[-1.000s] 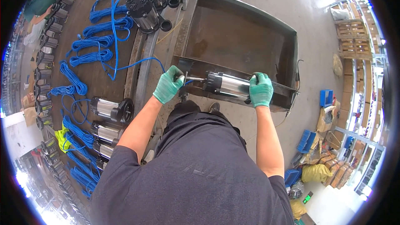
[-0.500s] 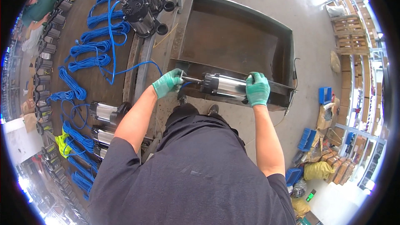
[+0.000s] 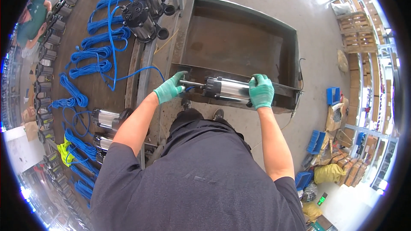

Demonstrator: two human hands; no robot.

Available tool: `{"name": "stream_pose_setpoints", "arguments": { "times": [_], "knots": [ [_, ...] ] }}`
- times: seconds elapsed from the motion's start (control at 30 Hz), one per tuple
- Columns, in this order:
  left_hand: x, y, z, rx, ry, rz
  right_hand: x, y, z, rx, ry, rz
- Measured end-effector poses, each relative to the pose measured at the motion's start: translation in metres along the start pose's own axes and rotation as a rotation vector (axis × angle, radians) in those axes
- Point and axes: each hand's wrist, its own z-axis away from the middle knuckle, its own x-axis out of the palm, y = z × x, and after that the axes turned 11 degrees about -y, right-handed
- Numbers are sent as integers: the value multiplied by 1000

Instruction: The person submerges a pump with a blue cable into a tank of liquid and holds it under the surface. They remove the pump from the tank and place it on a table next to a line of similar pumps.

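**Nine o'clock shifts, three o'clock holds firm**

Head view, with the steel cylinder (image 3: 233,89) as the middle of the dial: it lies on its side across the tank's (image 3: 239,38) near edge, black end toward nine. Whether the edge bears its weight is hard to tell.

At three, the right hand (image 3: 262,92) is wrapped over the far end, fingers clamped on it, same as half a second ago. And here's the change, at nine: the left hand's (image 3: 169,89) fingers and thumb now stand wider around the T-shaped rod (image 3: 193,83); whether they press on it cannot be told. That looks like a fresh hold on the rod while the right hand steadies the body.

Now the edges! The tank's hollow spreads from twelve to one, its side wall standing at two. Tighter at ten: a blue cable (image 3: 147,67) arcs off the table (image 3: 105,97) to just behind the left hand, with upright motor units (image 3: 139,23) farther out. Past the tank, grey floor (image 3: 319,72) runs on toward two.
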Motion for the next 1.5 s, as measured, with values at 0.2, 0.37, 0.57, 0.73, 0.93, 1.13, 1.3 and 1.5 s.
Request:
{"name": "stream_pose_setpoints", "arguments": {
  "times": [0.2, 0.37, 0.57, 0.73, 0.93, 1.13, 1.3, 1.5],
  "knots": [
    [8, -2, -7, 26, 102, -95, 1, 1, 0, -8, 3, 4],
    [0, 5, 2, -43, -75, 558, -1, 2, 1, -2, -13, 6],
    [8, 6, -7, -206, 126, -518, -1, 0, 2, -13, -9, 9],
    [19, 18, -3, -234, 195, -218, 2, 2, 3, -19, 1, 15],
    [15, 7, 4, -73, 91, 264, 2, 3, 3, -21, 9, 10],
    [13, 1, -13, -248, 223, -1039, -3, 4, 1, 4, 0, 20],
    [11, 3, -10, -173, 139, 498, 1, 7, -2, -18, 6, 25],
    [8, 26, 1, -165, -15, 537, 6, 3, 1, 23, -20, 13]
  ]
}}
